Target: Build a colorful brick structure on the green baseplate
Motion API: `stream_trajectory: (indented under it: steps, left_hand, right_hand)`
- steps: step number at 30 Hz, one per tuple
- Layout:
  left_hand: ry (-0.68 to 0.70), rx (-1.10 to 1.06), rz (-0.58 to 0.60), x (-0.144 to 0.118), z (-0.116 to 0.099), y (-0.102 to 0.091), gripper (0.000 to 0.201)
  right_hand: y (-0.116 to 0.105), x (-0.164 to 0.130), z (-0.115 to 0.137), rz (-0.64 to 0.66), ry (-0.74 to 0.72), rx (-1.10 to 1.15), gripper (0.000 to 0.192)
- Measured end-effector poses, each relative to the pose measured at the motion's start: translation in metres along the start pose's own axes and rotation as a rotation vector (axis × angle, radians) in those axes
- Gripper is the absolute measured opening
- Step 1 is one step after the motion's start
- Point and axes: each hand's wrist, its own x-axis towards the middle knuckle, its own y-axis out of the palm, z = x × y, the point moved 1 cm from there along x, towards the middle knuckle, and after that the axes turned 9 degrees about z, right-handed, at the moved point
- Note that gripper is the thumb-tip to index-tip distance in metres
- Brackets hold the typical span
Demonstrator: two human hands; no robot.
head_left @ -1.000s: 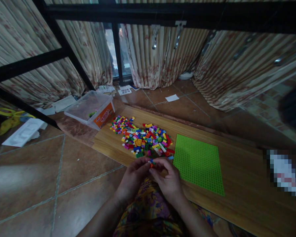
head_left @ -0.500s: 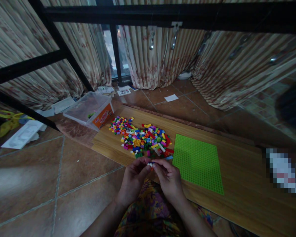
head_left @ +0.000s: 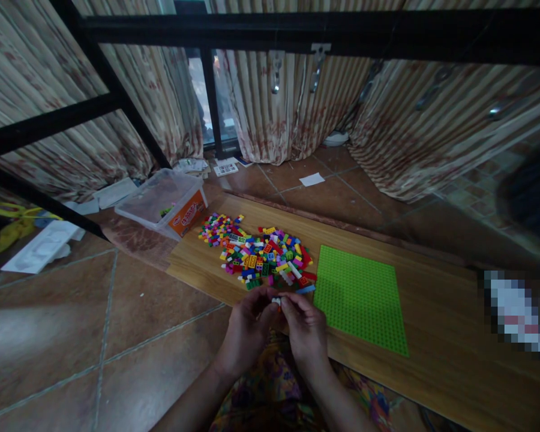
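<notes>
Your left hand and right hand have drawn closer together, both pinching the small bricks at 6 o'clock of the brick pile, so the pieces look nearly joined.

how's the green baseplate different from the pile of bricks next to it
The green baseplate is one flat, single-colour square sheet; the pile of bricks is many small loose pieces in mixed colours. The baseplate has nothing on it, while the bricks lie heaped and scattered. Both lie on the wooden board, side by side.

The plastic box's orange label is unreadable.
</notes>
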Motion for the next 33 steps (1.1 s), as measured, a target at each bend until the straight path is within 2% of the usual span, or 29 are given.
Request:
stream_trajectory:
  steps: [5,10,16,20,24,26,30,33]
  left_hand:
    - [0.044,0.033,-0.046,-0.003,0.008,0.005,0.032]
    - [0.024,0.011,-0.059,-0.006,0.012,0.005,0.024]
    - [0.038,0.028,-0.015,-0.008,0.005,0.004,0.027]
    - [0.017,0.025,-0.031,-0.008,0.000,0.004,0.024]
    - [-0.042,0.092,0.072,-0.010,-0.004,0.003,0.024]
    - [-0.051,0.083,0.084,-0.012,-0.004,0.002,0.023]
    - [-0.061,0.025,0.072,-0.014,0.003,0.002,0.025]
    - [-0.061,0.053,0.054,-0.014,0.008,0.003,0.026]
  right_hand:
    - [-0.003,0.001,-0.001,-0.057,-0.005,0.013,0.028]
    - [-0.002,-0.004,0.000,0.017,-0.025,0.039,0.026]
    - [-0.004,-0.004,0.001,0.018,-0.042,0.020,0.024]
    - [-0.009,-0.006,0.001,0.085,-0.061,-0.018,0.023]
    - [-0.017,-0.008,0.001,0.175,-0.085,-0.121,0.027]
    - [-0.018,-0.009,-0.001,0.206,-0.078,-0.118,0.025]
    - [-0.016,-0.011,-0.006,0.195,-0.045,-0.035,0.025]
    - [-0.014,-0.012,-0.008,0.163,-0.053,-0.077,0.026]
